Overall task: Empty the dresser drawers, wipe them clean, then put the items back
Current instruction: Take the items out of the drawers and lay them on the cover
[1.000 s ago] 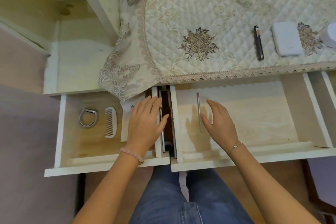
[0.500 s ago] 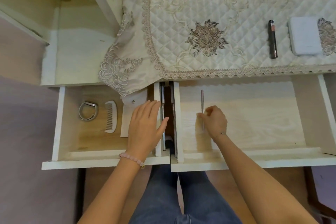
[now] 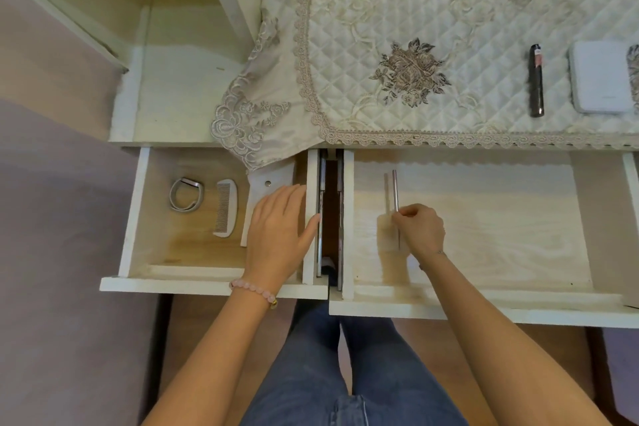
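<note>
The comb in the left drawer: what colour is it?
The comb is white, shown in the head view.

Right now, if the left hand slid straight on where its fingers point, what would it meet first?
Probably the lace cloth corner hanging over the left drawer; the left hand lies on a white flat item. Depth unclear.

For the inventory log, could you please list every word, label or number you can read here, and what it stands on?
No text can be read.
Dark tube: pinkish band near its top, too blurred to read.
White box: faint mark near its lower edge, too small to read.
</note>
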